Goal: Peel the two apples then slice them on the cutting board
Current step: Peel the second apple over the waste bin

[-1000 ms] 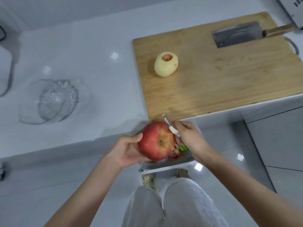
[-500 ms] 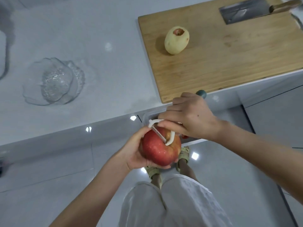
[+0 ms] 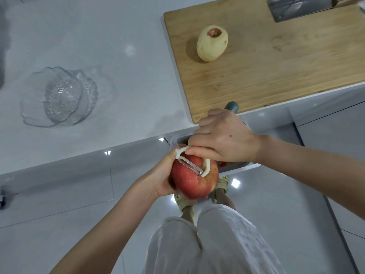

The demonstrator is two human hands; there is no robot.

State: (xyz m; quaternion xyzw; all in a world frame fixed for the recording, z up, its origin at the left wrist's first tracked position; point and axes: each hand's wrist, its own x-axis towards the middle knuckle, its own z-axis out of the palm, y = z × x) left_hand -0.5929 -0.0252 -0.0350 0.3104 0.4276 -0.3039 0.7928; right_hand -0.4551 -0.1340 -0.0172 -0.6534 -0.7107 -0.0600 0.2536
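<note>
My left hand (image 3: pixel 159 180) cups the round red apple (image 3: pixel 194 181) just off the white counter (image 3: pixel 118 56). My right hand (image 3: pixel 223 139), above it, grips the white Y-shaped peeler (image 3: pixel 191 166), blade slanting across the apple's upper skin. My fist hides most of its handle. The pale peeled apple (image 3: pixel 212 43) sits on the wooden cutting board (image 3: pixel 276 66).

Premises: a domestic kitchen. Evidence: a white stone-look countertop (image 3: pixel 122 80) carries a wooden cutting board (image 3: pixel 276 62), on which lie a cleaver (image 3: pixel 296 8) and a peeled apple (image 3: pixel 212 44). A clear glass bowl (image 3: pixel 61 95) stands on the counter, well apart from the board. Flat grey cabinet fronts (image 3: pixel 335 139) run below the counter edge. The floor (image 3: pixel 59 224) is glossy pale tile. A dark edge (image 3: pixel 1 56) at far left may be a sink; too little shows to confirm.
</note>
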